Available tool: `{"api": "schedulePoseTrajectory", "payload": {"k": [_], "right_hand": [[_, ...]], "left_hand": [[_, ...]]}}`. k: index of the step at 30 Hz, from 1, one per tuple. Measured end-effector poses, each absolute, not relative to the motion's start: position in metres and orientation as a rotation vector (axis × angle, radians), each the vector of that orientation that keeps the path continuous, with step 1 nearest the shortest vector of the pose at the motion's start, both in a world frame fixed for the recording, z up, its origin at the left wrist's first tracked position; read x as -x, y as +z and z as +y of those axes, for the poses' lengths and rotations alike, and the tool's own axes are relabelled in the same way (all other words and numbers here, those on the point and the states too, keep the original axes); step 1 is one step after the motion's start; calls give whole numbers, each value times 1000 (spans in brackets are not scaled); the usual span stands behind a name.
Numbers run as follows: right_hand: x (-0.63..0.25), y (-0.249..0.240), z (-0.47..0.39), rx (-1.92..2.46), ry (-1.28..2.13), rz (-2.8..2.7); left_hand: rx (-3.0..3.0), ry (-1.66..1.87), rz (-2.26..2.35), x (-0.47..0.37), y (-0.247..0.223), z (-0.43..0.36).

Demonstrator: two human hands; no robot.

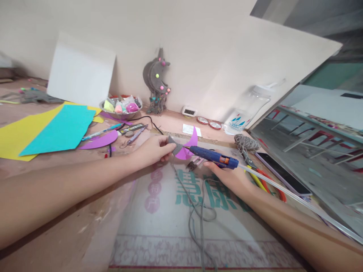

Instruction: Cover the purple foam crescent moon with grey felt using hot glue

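My left hand (157, 150) pinches a purple paper crescent (193, 139), whose near end is wrapped in grey cord (176, 146). My right hand (229, 176) is closed round a blue glue gun (210, 155), with its nozzle at the edge of the wrapped part; whether it touches is too small to tell. A long clear glue stick (278, 186) runs out of the gun's back, over my right forearm. From the crescent the loose grey cord hangs in loops over a printed plastic sheet (153, 230).
Left lie turquoise card (61, 130), yellow card (25, 134), a purple paper piece (99, 141) and a metal bowl (120, 113). A cord-wrapped moon ornament (155, 77) leans at the wall. Right are a cord ball (246, 144), scissors (262, 177), a phone (283, 173) and a bottle (246, 107).
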State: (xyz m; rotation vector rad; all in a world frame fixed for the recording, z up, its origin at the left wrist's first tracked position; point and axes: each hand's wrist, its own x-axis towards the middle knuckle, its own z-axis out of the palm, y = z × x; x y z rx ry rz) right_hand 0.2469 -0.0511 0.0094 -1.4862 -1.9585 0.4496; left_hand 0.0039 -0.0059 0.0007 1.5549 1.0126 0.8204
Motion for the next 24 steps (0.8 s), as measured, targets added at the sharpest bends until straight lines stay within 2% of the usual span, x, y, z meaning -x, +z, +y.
{"api": "schedulePoseTrajectory", "payload": {"k": [24], "right_hand": [[-247,10,-54,1446,492,-1919]], "left_hand": [[-1594,846,1100,-2,3,-3]]}}
